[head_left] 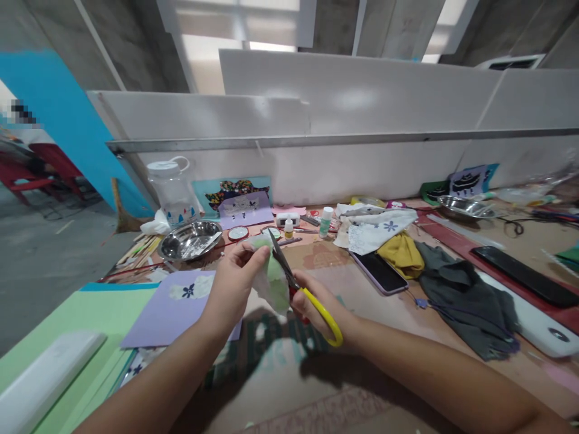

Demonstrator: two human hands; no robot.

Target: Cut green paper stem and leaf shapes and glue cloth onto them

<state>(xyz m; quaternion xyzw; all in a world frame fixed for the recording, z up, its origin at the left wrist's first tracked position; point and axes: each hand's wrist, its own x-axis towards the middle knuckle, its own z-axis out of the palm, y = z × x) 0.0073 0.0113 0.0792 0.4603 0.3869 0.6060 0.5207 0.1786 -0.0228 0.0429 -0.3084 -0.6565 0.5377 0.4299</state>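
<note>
My left hand (239,271) pinches a thin piece of pale green and white material (275,280), which could be fabric or paper, and holds it above the table. Scissors (323,313) with yellow and red handles are gripped in my right hand (319,304). Their blades point up and away from me, against the edge of the pale piece; whether they are closed on it I cannot tell. Left of my hands lies a purple sheet (176,310) bearing a white patch with a dark blue flower.
A steel bowl (192,240) and a clear plastic jug (174,193) stand at back left. Small bottles, including a glue bottle (325,222), line the back. On the right are patterned cloth (377,229), a phone (380,274), grey cloth (465,301) and a white power bank-like object (538,322).
</note>
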